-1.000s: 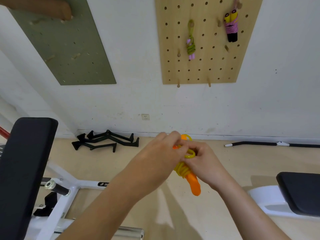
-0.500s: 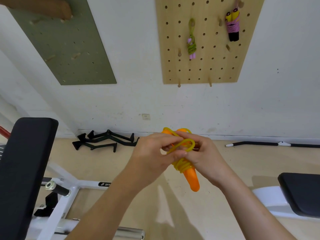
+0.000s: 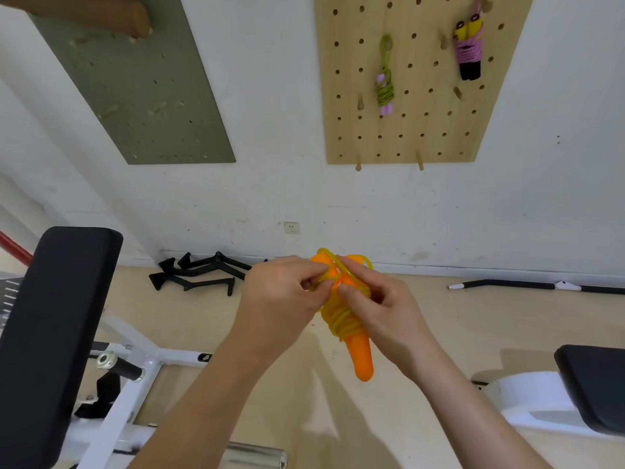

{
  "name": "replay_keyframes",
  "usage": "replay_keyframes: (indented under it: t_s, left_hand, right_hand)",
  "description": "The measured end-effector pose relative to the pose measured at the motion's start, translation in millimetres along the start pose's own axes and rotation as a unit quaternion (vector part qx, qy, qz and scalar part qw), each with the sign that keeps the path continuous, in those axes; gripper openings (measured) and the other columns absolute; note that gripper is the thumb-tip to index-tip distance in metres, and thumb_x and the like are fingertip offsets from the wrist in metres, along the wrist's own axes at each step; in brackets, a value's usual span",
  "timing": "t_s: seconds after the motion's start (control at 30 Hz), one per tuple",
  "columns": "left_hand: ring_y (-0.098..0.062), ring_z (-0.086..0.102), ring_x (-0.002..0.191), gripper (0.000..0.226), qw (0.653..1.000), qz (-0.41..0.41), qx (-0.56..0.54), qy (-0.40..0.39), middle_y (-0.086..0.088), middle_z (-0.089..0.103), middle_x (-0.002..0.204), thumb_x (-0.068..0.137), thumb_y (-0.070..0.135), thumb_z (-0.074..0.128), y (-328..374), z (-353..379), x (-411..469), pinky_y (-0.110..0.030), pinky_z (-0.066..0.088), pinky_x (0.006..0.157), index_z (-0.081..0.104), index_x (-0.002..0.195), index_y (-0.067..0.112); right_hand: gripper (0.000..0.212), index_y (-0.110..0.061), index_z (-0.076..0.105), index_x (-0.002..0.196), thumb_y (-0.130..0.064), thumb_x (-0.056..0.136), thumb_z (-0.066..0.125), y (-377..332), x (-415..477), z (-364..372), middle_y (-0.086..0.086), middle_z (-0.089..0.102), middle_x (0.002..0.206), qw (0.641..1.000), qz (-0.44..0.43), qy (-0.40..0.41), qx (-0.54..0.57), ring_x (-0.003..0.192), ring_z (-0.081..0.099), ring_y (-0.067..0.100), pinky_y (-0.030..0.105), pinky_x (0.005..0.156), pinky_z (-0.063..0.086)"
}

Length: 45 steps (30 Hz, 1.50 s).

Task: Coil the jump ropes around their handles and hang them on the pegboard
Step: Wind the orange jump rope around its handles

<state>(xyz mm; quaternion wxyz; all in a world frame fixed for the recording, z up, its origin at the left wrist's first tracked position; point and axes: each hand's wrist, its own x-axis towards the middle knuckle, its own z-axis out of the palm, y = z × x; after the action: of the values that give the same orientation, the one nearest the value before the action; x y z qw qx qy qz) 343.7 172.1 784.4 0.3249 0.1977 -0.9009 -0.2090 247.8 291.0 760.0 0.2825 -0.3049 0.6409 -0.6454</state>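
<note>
Both hands are working out in front of the person, well apart from the wall. The right hand [image 3: 389, 313] is gripping the orange handles [image 3: 362, 362], fingers curled round the pair w/ the thumb pressing near the wraps. The left hand [image 3: 284, 299] is pinching a strand of the yellow cord [image 3: 343, 324] btwn thumb and forefinger at the top of the bundle, prob. tucking or cinching the last turn. Most of the cord is sitting in tight coils round the handles' mid-section. A free loop [image 3: 325, 251] is sticking out past the upper ends.

Key relation: the bundle's long axis is lying tilted. The narrow tips are pointing down and toward the person, slightly right, and the loop end is pointing up and away, i.e. toward the wall. The wooden pegboard [image 3: 406, 143] is hanging high, above and a bit right of the hands, so the loop end is already facing the correct way. No flip needed, prob. just a lift and reach.

A bare peg [image 3: 360, 102] is sitting nearly straight above the bundle, left of the green-cord rope [image 3: 385, 91]. The pink-cord rope [image 3: 468, 54] is hanging farther right. The right hand is carrying the bundle on the board's side, so it's looking like the natural one to hang w/, the left hand spreading the loop. Risk, as I'm judging it: coils loosening if the pinch lets go before the tuck is holding.
</note>
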Motion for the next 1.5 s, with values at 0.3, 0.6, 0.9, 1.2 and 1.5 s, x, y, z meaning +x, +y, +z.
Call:
replay_keyframes:
  t_s: [0.3, 0.6, 0.9, 1.2, 1.5]
  left_hand:
    - [-0.008, 0.065, 0.069, 0.037, 0.954, -0.245, -0.172, -0.005, 0.011, 0.065, 0.066, 0.077, 0.018, 0.075, 10, 11, -1, -0.033, 0.055, 0.076, 0.062, 0.105, 0.038]
    - [-0.023, 0.069, 0.072, 0.028, 0.935, -0.284, -0.179, -0.112, -0.003, 0.068, 0.068, 0.072, 0.047, 0.062, 8, 14, 12, -0.045, 0.056, 0.081, 0.07, 0.094, 0.031]
    - [-0.01, 0.049, 0.08, 0.015, 0.976, -0.137, 0.131, -0.111, 0.01, 0.047, 0.086, 0.076, 0.043, 0.072, 13, 8, 14, -0.029, 0.043, 0.067, 0.063, 0.073, 0.032]
    - [-0.013, 0.044, 0.061, 0.028, 0.91, -0.288, -0.126, -0.27, 0.003, 0.046, 0.061, 0.07, 0.008, 0.065, 10, 22, 5, -0.023, 0.035, 0.061, 0.045, 0.051, 0.017]
    - [-0.006, 0.036, 0.058, 0.029, 0.98, -0.059, -0.131, -0.135, 0.01, 0.037, 0.063, 0.061, 0.014, 0.057, 16, 4, -10, -0.014, 0.025, 0.053, 0.034, 0.049, 0.025]
  right_hand:
    - [0.076, -0.053, 0.001, 0.145, -0.032, 0.092, 0.052, -6, -5, -3, -0.005, 0.065, 0.097, 0.957, -0.068, -0.062, -0.274, 0.082, 0.064, 0.012, 0.037, 0.076, 0.054]
    - [0.08, -0.035, 0.0, 0.151, -0.03, 0.091, 0.053, 11, -3, -4, 0.002, 0.055, 0.11, 0.904, -0.142, -0.031, -0.402, 0.091, 0.058, 0.024, 0.033, 0.072, 0.045]
    - [0.073, -0.05, 0.02, 0.14, -0.024, 0.082, 0.055, 18, -2, -3, 0.0, 0.049, 0.1, 0.909, -0.117, -0.045, -0.397, 0.086, 0.052, 0.023, 0.032, 0.072, 0.046]
    - [0.078, -0.046, 0.021, 0.143, -0.044, 0.078, 0.066, 24, 15, 2, 0.003, 0.062, 0.114, 0.874, -0.011, -0.096, -0.477, 0.105, 0.059, 0.026, 0.031, 0.081, 0.044]
    - [0.082, -0.047, 0.044, 0.135, -0.037, 0.062, 0.078, 3, 40, -16, -0.01, 0.066, 0.108, 0.96, 0.08, -0.132, -0.235, 0.087, 0.064, 0.006, 0.024, 0.073, 0.052]
